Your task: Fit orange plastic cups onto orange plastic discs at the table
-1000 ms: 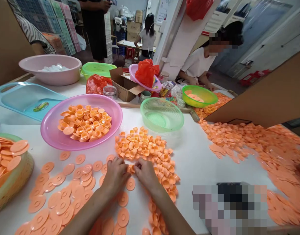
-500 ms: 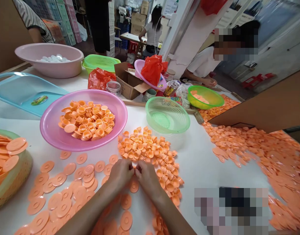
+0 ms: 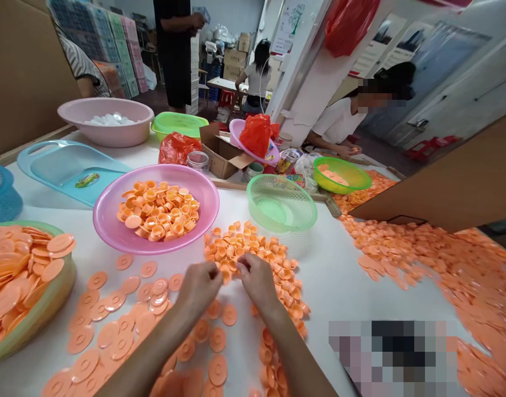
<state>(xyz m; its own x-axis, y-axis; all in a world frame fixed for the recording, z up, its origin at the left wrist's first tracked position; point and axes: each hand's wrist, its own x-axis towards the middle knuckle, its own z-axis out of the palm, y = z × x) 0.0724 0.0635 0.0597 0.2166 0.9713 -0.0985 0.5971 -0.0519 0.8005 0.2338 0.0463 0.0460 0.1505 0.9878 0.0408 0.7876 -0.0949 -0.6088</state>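
In the head view, my left hand (image 3: 199, 288) and my right hand (image 3: 259, 281) are low over the white counter (image 3: 331, 275), close together, at the near edge of a heap of small orange cups (image 3: 248, 251). Both hands are narrow, with the fingers (image 3: 215, 271) drawn in to a small pinch. Between them is one orange piece (image 3: 225, 275), but I cannot tell if the fingers really hold it or only touch it. The step in hand is this fine work on a single piece.

Flat orange discs (image 3: 112, 309) lie spread on the counter under my left arm. Behind my hands stands a pink bowl (image 3: 100, 226) full of the same cups, and a green basket (image 3: 281, 204) is beside it. At the left, a woven basket (image 3: 42, 309) holds more discs, and at the right a wide drift of loose discs (image 3: 402, 251) covers the counter.

In the room, a co-worker (image 3: 335, 121) in a white shirt sits at the far right, hands near a green bowl (image 3: 339, 173). Another person (image 3: 174, 55) stands in black beside stacked crates (image 3: 112, 55).
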